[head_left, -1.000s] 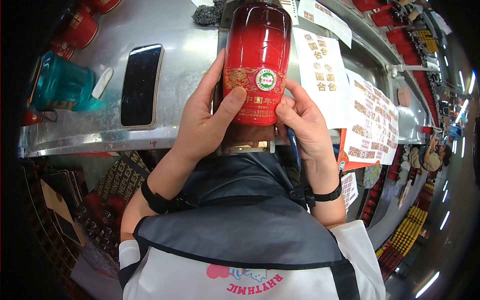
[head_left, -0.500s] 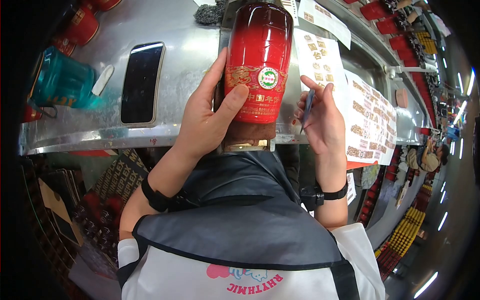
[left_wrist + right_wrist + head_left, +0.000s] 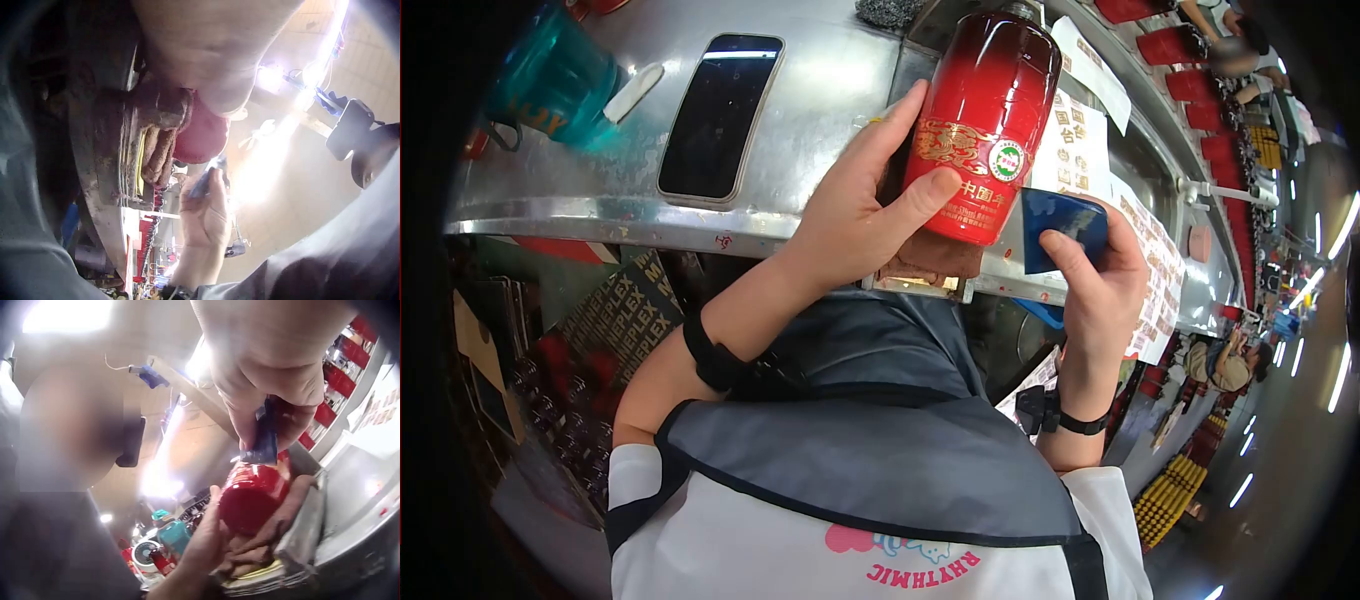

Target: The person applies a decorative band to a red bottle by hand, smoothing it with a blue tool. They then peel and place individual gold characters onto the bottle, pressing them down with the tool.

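Observation:
A glossy red bottle, dark toward its neck, lies on a brown cloth pad at the bench edge. Gold patterns, gold characters and a round green-and-white emblem decorate its front. My left hand holds it from the left, thumb across the lower front and fingers along the side. In my right hand, a flat dark-blue scraper is pinched between thumb and fingers, close beside the bottle's lower right. The right wrist view shows the scraper over the bottle's red side, with the round base facing the camera.
Left on the metal bench lie a phone, a white stick-like piece and a teal jug. Sheets of gold decals spread right of the bottle. Dark steel wool sits at the back.
My right hand left the bottle's lower right side, drew away to the right, and now holds the scraper with its flat face showing near the bottle. My left hand has kept its hold.

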Demonstrator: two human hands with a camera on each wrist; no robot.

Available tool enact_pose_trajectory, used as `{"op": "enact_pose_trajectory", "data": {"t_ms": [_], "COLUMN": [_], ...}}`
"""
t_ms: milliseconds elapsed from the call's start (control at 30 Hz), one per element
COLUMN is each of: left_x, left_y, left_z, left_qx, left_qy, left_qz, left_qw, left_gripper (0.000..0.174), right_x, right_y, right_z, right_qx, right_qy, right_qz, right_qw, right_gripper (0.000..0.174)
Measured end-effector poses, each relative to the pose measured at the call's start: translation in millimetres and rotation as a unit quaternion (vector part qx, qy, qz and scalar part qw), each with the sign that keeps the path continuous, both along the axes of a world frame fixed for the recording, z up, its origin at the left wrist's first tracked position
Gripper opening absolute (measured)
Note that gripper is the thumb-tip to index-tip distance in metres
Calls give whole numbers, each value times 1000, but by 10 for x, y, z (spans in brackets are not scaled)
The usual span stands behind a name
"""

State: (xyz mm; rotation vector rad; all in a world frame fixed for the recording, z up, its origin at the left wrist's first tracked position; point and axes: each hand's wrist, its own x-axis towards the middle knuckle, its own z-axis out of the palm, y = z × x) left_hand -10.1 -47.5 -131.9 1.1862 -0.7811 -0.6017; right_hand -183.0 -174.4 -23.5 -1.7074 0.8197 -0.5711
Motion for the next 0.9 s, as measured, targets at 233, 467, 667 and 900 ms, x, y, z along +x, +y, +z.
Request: {"op": "enact_pose_trajectory", "data": {"t_ms": [233, 467, 667, 900], "left_x": [105, 205, 211, 217], "left_y": [143, 133, 133, 119], "left_z": [201, 201, 198, 189], "left_qx": [33, 72, 69, 40], "left_qy": [-250, -318, -314, -336], "left_qz": [1, 28, 35, 55], "left_qw": [968, 945, 946, 940], "left_gripper": [116, 107, 102, 102], "right_x": [196, 354, 459, 534], "right_y": [119, 106, 118, 65], "right_z": [209, 425, 477, 500], "right_qx": [-85, -280, -285, -283], "right_qy": [67, 132, 148, 144], "right_qz": [109, 219, 241, 259], "right_qw": [988, 925, 916, 912], "right_gripper": [32, 32, 31, 33]}}
